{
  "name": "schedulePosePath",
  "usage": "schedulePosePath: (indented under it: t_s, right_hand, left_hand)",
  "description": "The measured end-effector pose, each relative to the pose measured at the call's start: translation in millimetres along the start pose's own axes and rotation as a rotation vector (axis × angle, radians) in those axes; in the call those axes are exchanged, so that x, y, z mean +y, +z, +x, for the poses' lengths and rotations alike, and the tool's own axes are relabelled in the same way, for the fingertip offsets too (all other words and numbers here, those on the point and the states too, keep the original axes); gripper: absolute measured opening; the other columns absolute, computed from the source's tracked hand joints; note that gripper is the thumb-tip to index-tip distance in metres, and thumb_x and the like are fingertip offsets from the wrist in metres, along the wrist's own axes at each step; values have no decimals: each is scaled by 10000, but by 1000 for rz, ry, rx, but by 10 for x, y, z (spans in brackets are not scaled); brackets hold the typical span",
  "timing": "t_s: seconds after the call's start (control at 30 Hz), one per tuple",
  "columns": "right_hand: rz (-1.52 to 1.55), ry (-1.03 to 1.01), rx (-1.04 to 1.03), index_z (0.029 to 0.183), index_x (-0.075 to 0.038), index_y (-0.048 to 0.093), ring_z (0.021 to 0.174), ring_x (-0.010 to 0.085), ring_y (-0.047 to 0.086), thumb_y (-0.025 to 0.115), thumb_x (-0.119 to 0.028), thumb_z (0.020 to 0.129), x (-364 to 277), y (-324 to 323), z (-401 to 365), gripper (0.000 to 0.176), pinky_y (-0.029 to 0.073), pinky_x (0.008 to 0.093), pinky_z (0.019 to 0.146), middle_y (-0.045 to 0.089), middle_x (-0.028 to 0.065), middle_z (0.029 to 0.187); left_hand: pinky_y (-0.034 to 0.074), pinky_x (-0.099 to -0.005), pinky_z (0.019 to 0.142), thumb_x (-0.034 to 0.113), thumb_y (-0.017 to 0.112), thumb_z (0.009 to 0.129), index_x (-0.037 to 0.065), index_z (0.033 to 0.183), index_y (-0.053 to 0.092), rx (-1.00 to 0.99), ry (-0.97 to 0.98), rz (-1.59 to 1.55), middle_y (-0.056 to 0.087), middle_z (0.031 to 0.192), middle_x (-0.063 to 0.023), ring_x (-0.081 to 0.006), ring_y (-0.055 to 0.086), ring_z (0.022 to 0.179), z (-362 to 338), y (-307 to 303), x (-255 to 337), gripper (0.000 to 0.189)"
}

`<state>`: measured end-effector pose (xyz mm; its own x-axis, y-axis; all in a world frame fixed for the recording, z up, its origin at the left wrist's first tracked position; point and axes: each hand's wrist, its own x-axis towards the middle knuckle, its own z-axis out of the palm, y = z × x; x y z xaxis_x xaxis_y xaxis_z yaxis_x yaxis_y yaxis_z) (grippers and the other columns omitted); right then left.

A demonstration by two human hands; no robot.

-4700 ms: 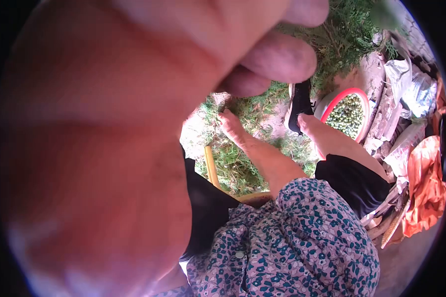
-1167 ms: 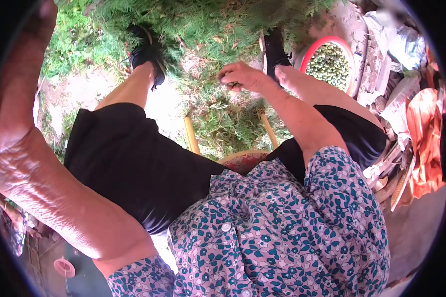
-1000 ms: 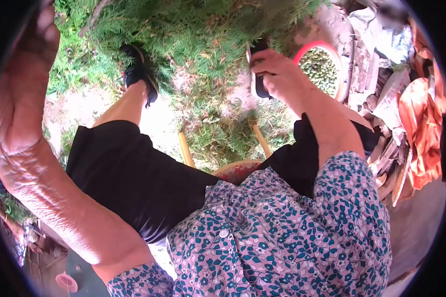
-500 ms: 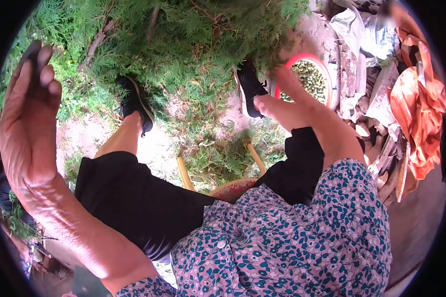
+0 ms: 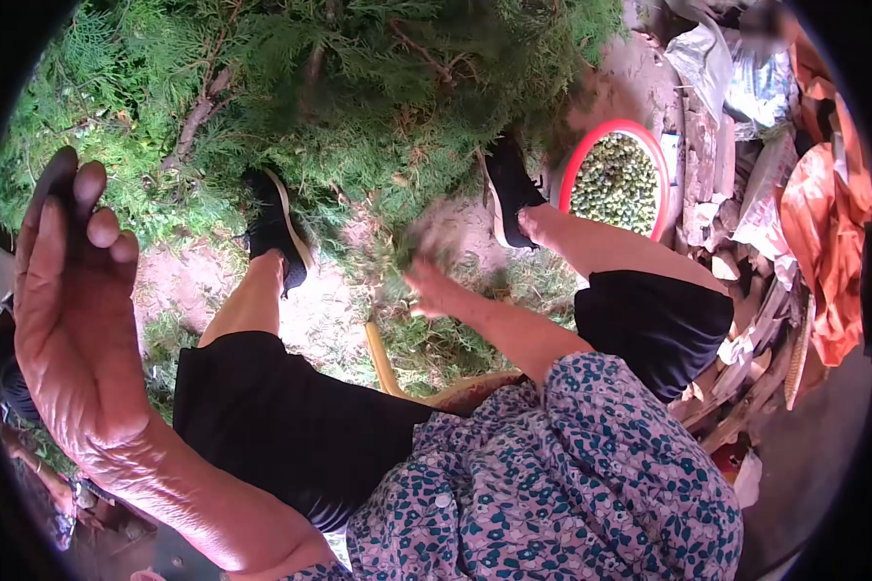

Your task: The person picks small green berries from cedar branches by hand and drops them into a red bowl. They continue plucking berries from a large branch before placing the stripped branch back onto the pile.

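My left hand (image 5: 82, 320) is raised at the left, palm showing, with its fingers loosely bent and apart. Nothing shows in its palm, and its fingertips look dark. Behind those fingers, feathery green conifer foliage (image 5: 358, 107) fills the top of the view. My right hand (image 5: 434, 289) reaches low between my legs, over loose green sprigs (image 5: 446, 339) on the ground. Motion smears its fingers, so I cannot tell whether they hold anything. To its upper right, a red-rimmed basin (image 5: 665, 189) holds many small green pieces like seed cones.
I sit on a low seat with yellow legs (image 5: 383, 360), my feet in black shoes (image 5: 279, 228) set apart. On the right lie wood pieces (image 5: 700, 155), pale plastic bags (image 5: 702, 63) and an orange sheet (image 5: 828, 242). Another person's arm (image 5: 44, 474) shows at the lower left edge.
My right hand has moved left and down from beside the basin to the sprigs between my feet. My left hand stays raised. The view has shifted slightly.
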<state>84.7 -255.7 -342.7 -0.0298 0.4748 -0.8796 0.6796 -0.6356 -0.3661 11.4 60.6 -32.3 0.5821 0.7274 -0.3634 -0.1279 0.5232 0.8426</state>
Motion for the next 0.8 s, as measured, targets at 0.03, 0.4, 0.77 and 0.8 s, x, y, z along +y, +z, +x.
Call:
schedulePosePath:
  t_s: [0.03, 0.4, 0.77, 0.8]
  right_hand:
    - [87, -44, -71, 1362, -154, 254, 1307, 400, 50, 670, -318, 719, 19, 147, -33, 783, 137, 485, 1068, 38, 178, 1433]
    - [391, 193, 933, 1348, -93, 218, 1216, 496, 216, 667, -194, 731, 859, -615, 516, 769, 340, 475, 961, 196, 298, 1328]
    - [44, -518, -138, 1226, -121, 439, 1084, 328, 477, 612, -183, 731, -453, 534, 396, 528, 453, 378, 852, 303, 142, 1344]
    - [47, -435, -141, 1209, -125, 469, 1059, 319, 490, 607, -219, 756, -565, 370, 535, 483, 456, 350, 860, 339, 155, 1284]
  left_hand:
    - [375, -239, 749, 51, 496, 865, -55, 1199, 412, 7, -4, 4, 496, 1040, -94, -129, 449, 807, 8, -2, -20, 359]
    - [486, -264, 679, 42, 536, 836, -4, 969, 536, -403, -131, -222, 567, 908, -115, -165, 558, 740, 167, -121, -46, 140]
    - [383, -257, 736, 40, 483, 864, -79, 1183, 422, -1, 4, -3, 474, 1019, -109, -150, 448, 801, -70, -110, -7, 346]
    - [383, -257, 736, 40, 483, 864, -79, 1183, 422, 7, 11, 3, 474, 1019, -109, -150, 448, 801, -87, -144, -11, 346]
